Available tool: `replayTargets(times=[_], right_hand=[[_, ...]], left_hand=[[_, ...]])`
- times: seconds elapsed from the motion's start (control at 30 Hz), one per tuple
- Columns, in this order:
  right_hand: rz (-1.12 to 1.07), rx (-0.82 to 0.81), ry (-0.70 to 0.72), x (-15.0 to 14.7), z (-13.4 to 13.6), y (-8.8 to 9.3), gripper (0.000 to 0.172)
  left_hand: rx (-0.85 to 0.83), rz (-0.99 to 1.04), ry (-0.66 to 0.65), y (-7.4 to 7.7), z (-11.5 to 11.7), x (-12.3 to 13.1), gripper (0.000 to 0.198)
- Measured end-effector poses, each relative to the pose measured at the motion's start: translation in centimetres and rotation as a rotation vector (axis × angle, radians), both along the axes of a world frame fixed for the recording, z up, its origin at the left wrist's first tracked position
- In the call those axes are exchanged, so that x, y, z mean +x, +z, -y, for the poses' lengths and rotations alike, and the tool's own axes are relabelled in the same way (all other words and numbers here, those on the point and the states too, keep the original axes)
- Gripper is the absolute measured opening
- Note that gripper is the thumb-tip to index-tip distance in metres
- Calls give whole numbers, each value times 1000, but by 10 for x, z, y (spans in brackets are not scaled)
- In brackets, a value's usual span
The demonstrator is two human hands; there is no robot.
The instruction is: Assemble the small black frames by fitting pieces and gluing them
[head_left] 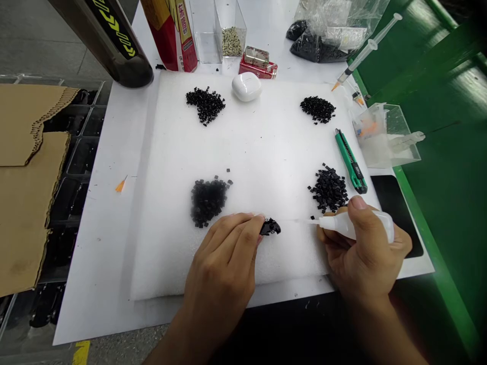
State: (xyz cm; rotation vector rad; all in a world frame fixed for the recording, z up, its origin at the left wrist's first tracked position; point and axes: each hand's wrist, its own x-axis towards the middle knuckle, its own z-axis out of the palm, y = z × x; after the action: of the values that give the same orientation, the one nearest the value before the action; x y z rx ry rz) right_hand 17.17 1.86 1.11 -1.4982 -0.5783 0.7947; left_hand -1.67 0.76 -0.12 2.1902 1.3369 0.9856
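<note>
My left hand (pixel 224 263) pinches a small black molded part (pixel 271 227) over the front of the white foam pad (pixel 262 152). In my right hand (pixel 367 248) is a white squeeze bottle (pixel 344 224), gripped between thumb and fingers. Its thin nozzle points left at the black part; whether the tip touches it I cannot tell. A pile of small black square pieces (pixel 330 188) lies just beyond my right hand, and another pile of dark squares (pixel 209 200) lies beyond my left. My fingers hide part of the black part.
Two more piles of tiny black pieces (pixel 207 105) (pixel 318 109) lie farther back, near a white rounded case (pixel 246 86). A green utility knife (pixel 350 161), a phone-like black slab (pixel 397 215) and a syringe (pixel 367 53) are at right. A dark bottle (pixel 110 40) stands back left.
</note>
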Motion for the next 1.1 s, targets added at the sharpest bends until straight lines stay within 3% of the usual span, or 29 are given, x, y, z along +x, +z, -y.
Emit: replayTargets(times=[0.7, 0.9, 1.1], right_hand=[[40, 21, -4, -4, 0, 0, 32], [-95, 63, -74, 4, -2, 4, 36], [-95, 20, 37, 17, 2, 6, 36]], left_hand=[[10, 6, -7, 2, 2, -1, 33], [37, -15, -38, 0, 4, -6, 38], [10, 0, -99, 2, 2, -9, 43]])
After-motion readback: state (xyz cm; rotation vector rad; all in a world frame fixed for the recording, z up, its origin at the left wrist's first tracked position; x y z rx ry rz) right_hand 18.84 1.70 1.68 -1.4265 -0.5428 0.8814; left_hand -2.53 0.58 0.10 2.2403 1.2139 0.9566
